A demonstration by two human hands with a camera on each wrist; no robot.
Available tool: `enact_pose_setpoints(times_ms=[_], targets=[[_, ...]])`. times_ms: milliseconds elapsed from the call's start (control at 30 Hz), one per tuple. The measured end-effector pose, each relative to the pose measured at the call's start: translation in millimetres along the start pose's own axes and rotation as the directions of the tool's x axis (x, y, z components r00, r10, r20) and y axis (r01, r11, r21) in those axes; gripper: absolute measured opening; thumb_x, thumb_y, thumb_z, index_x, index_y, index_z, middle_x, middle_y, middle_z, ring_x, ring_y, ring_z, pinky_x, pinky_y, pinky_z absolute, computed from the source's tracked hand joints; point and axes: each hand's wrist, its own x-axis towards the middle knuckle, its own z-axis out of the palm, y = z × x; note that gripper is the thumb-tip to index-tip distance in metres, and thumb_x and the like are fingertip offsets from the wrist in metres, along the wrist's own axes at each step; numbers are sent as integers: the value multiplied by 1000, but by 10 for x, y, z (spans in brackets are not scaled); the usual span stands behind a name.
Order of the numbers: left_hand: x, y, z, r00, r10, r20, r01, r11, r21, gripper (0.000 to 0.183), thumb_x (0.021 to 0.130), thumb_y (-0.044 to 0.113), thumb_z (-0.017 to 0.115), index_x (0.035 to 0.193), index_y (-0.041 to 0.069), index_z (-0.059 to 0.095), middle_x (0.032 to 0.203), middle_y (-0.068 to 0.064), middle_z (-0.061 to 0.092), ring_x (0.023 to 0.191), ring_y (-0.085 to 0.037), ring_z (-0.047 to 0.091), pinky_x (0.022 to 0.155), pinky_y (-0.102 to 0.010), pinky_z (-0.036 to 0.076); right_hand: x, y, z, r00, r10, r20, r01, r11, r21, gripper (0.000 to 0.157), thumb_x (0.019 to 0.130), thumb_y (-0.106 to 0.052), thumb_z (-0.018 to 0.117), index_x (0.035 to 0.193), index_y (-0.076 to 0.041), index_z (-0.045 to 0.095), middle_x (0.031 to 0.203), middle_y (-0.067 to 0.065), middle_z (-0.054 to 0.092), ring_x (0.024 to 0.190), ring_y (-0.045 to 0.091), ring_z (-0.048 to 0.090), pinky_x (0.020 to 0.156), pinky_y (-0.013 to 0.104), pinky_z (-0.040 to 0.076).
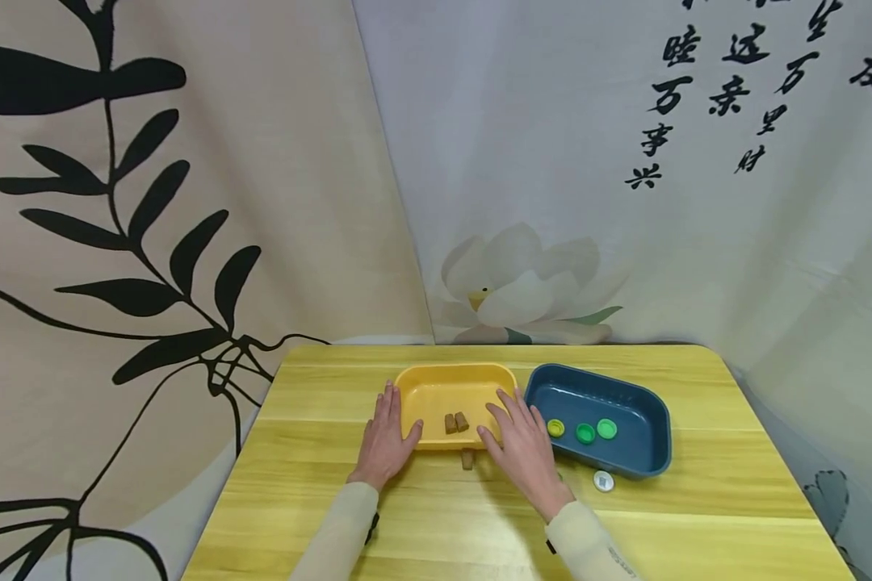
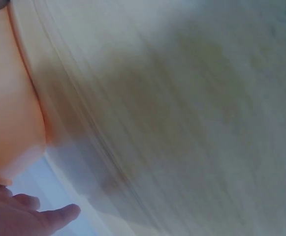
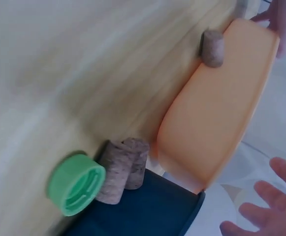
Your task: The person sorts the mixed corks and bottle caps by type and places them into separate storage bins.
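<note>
A yellow tray [image 1: 436,394] stands between both hands, with two brown corks [image 1: 462,422] lying in it. My left hand [image 1: 383,442] is at the tray's left side, its fingers straight along the rim and the thumb spread over the near corner. At the right side, my right hand [image 1: 525,453] has its fingers spread around the rim; the right wrist view shows those fingers loosely extended, holding nothing. One cork [image 1: 468,459] lies on the table by the tray's near wall. Two more corks [image 3: 117,172] appear beside a green bottle cap [image 3: 76,184] in the right wrist view.
Close on the right is a dark blue tray [image 1: 603,395] with a yellow cap [image 1: 555,428] and two green caps [image 1: 585,433] inside. A white round cap [image 1: 603,481] lies on the wooden table [image 1: 450,516] in front of it. A printed curtain [image 1: 516,161] hangs behind.
</note>
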Motion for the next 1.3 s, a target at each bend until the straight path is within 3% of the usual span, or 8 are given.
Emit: enact_pose_setpoints(times_ms=[367,700,967,1300], targets=[[11,-10,4,1000,-6,5,6,1000,-25,87,105,48,52,164,-1,11,174,-9,1,156,-40,17,116,-65,32,-423,-76,-169,993,-66,94,59,995,82,45,98,-36,71,134,-10,66,151,12,55,141,39,49,113,61,39],[-8,-22,14,1000,3,0,-3,999,-35,88,104,48,52,164,-2,12,174,-12,2,155,-43,16,117,-61,32,-796,116,-274,988,-110,109,105,993,52,47,96,-35,73,134,-7,67,141,16,62,130,39,59,106,59,47],[4,-24,12,1000,8,-3,-8,999,-45,88,104,47,52,164,-2,11,174,-11,1,155,-44,17,118,-61,31,-996,305,-374,989,-38,145,37,999,10,46,96,-35,73,132,-7,68,140,16,63,127,37,61,105,58,48],[17,-20,20,1000,16,-20,-17,998,-55,86,104,45,53,163,-4,14,174,-14,5,154,-46,18,117,-61,32,-1043,468,-365,988,87,130,-77,993,-86,44,94,-36,76,128,-9,69,135,16,66,123,40,61,100,61,48]])
